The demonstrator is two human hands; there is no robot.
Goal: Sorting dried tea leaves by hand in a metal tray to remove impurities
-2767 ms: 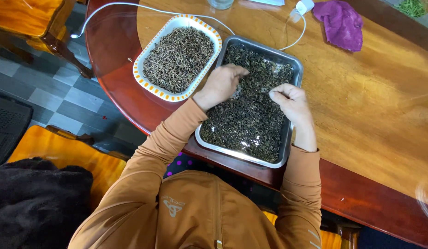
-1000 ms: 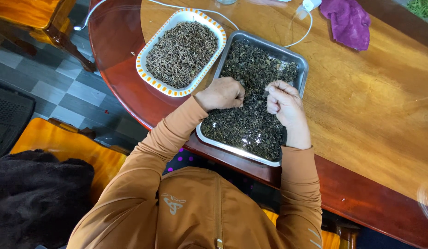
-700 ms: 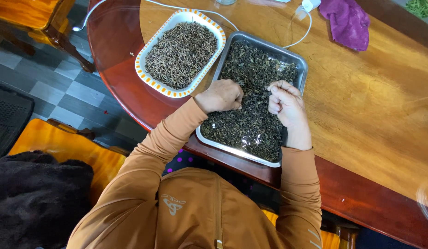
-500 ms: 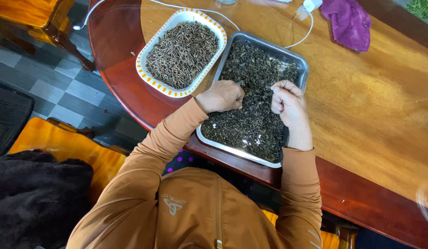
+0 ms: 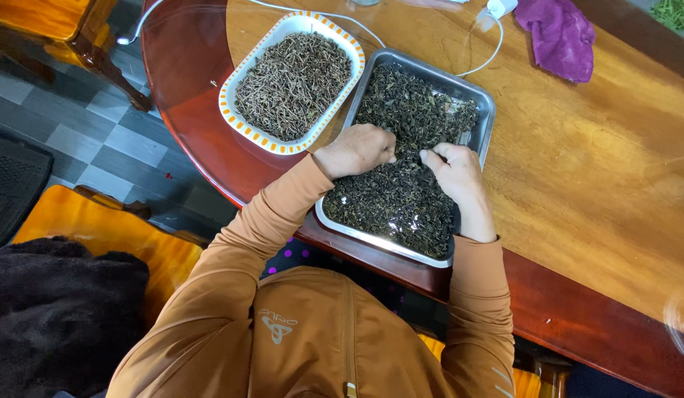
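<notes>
Head view: we are looking straight down on both of our hands working in a rectangular metal tray (image 5: pixel 486 110) heaped with dark dried leaves (image 5: pixel 401 184). The left hand (image 5: pixel 357 149) is curling loosely closed, knuckles up, fingers digging into the pile, though we cannot tell whether it is pinching anything. The right hand (image 5: pixel 456 171) is lying half open on the leaves, fingertips pointing toward the left hand, with only a narrow gap between them at the middle of the tray. The tray's long axis is running away from our body, tilted toward our right, so leaves are lying both beyond the hands and between them and us. A white oval dish with an orange-checked rim (image 5: pixel 242 74), holding thinner brown stems (image 5: pixel 294 85), is sitting just beside the tray on our left, nearer the left hand. A purple cloth (image 5: pixel 559 37) is lying well apart on the wooden table (image 5: pixel 600 169).
</notes>
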